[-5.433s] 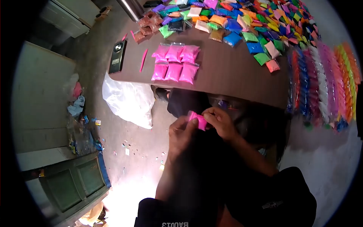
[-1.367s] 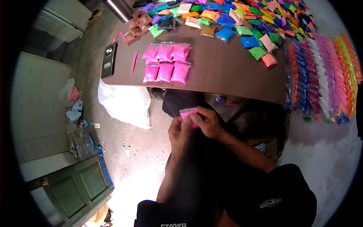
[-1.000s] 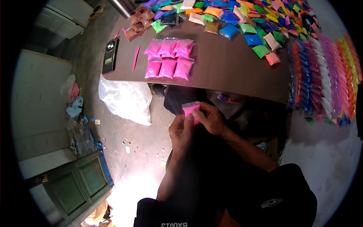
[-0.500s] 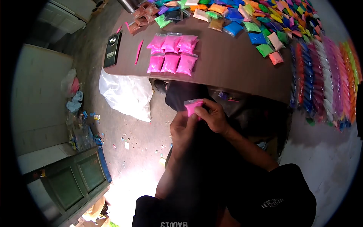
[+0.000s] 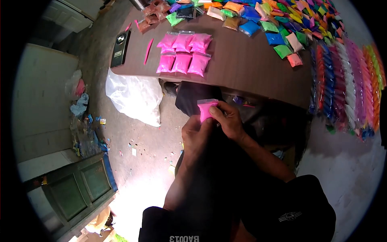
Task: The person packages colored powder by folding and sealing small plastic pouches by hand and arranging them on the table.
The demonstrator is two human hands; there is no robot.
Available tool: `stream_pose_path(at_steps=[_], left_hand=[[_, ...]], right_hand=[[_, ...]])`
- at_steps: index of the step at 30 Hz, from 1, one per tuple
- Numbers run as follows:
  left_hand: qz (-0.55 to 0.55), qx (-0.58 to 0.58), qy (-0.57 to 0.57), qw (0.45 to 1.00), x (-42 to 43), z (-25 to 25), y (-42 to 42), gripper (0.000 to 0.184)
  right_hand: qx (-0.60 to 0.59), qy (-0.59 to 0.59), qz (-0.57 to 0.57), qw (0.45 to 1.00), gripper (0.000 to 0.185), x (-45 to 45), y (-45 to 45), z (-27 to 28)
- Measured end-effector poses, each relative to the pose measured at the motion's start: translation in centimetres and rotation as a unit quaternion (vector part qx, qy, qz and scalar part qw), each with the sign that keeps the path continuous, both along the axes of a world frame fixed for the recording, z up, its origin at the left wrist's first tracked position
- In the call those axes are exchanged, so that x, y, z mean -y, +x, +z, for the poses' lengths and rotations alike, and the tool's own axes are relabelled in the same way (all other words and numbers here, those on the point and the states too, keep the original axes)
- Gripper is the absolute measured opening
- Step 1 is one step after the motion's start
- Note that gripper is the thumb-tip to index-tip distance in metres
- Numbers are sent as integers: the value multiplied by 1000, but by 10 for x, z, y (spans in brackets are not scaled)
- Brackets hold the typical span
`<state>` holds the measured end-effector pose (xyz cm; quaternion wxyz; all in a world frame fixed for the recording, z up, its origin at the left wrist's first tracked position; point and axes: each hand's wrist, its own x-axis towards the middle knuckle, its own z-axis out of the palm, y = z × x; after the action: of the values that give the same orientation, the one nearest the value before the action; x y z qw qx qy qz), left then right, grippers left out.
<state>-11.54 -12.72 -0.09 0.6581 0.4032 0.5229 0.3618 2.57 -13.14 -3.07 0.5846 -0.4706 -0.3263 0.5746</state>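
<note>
Between my two hands, over my lap and in front of the table edge, is a small pink packet [image 5: 207,110] with a clear strip along its top. My left hand [image 5: 195,134] grips its lower left part, thumb on the front. My right hand [image 5: 229,121] pinches its upper right side between thumb and fingers. On the brown table [image 5: 242,64] beyond lie several pink packets [image 5: 182,63] in two rows. A thin pink tool [image 5: 148,51] and a black device with a round dial [image 5: 120,49] lie to their left.
Many coloured packets [image 5: 275,39] are heaped at the table's back right, brown packets [image 5: 152,19] and a metal cylinder [image 5: 140,3] at back left. Long multicoloured packet strips [image 5: 340,84] hang at the right edge. A white plastic bag [image 5: 135,99] lies on the floor at left.
The pink packet has risen a little in my hands and now shows more of its front, with my thumbs shifted on it. The table appears slightly higher in view.
</note>
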Motion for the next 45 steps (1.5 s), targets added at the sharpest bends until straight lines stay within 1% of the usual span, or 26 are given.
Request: stream_pose_path(at_steps=[1,2,4,7,10,13,16,20,22,23,25,26,28,32,34,35,36,37,38,39,40,41,42,43,44,45], left_hand=[[-1,30,0,1000,0,1,-2,23],[0,30,0,1000,-1,0,-4,23],[-31,13,12,999,-4,-1,-6,22],[-38,-10,33,999,-3,0,-2,21],[-13,15,0,1000,-2,6,-2,22],[7,36,-4,999,-1,3,-2,24],[-1,44,17,999,0,1,-6,21],[-20,17,30,999,-4,6,-2,24],[37,6,52,998,-6,20,8,22],[37,7,52,998,-8,19,8,22],[56,57,41,996,-10,14,5,16],[56,56,41,996,-11,9,1,16],[35,76,81,993,-11,2,-5,14],[43,100,60,992,-10,3,-2,12],[12,10,77,997,-16,13,-4,14],[27,-3,71,997,-21,24,-4,13],[27,-11,79,996,-30,22,-11,13],[39,-35,148,988,-42,15,-22,14],[50,-56,216,973,-55,10,-32,14],[76,-86,234,965,-73,12,-43,13],[87,-154,265,948,-91,26,-51,14],[100,-225,304,920,-113,32,-60,15],[101,-292,317,897,-131,50,-62,18],[87,-326,367,867,-152,53,-67,19],[76,-327,373,865,-171,55,-71,21],[57,-366,396,840,-191,52,-74,23]], right_hand=[[-10,-7,4,1000,22,0,0,2],[-10,-7,5,1000,22,1,1,-1],[-24,-18,27,999,23,1,5,-8],[-11,-1,8,1000,23,3,6,-16],[-20,-34,8,999,23,3,9,-15],[-21,-30,-1,999,22,3,4,-14],[-28,0,-6,1000,21,2,3,-19],[-47,-10,-3,999,20,3,6,-18],[-26,-12,11,1000,18,4,8,-15],[-26,-12,11,1000,18,4,8,-14],[59,50,26,997,17,4,7,-11],[58,51,27,997,17,4,7,-7],[84,18,37,996,16,6,6,0],[35,15,21,999,17,7,4,-2],[85,14,7,996,16,7,8,-10],[57,24,5,998,14,7,10,-8],[29,34,3,999,12,8,17,-4],[33,39,-3,999,8,9,28,-5],[83,39,-17,996,8,9,40,-3],[51,46,-44,997,9,7,44,4],[20,51,-71,996,10,5,49,12],[19,55,-72,996,10,4,58,20],[44,31,-87,995,12,4,68,28],[69,6,-102,992,15,3,77,37],[70,7,-105,992,15,2,84,45],[79,3,-113,990,16,1,90,54]])
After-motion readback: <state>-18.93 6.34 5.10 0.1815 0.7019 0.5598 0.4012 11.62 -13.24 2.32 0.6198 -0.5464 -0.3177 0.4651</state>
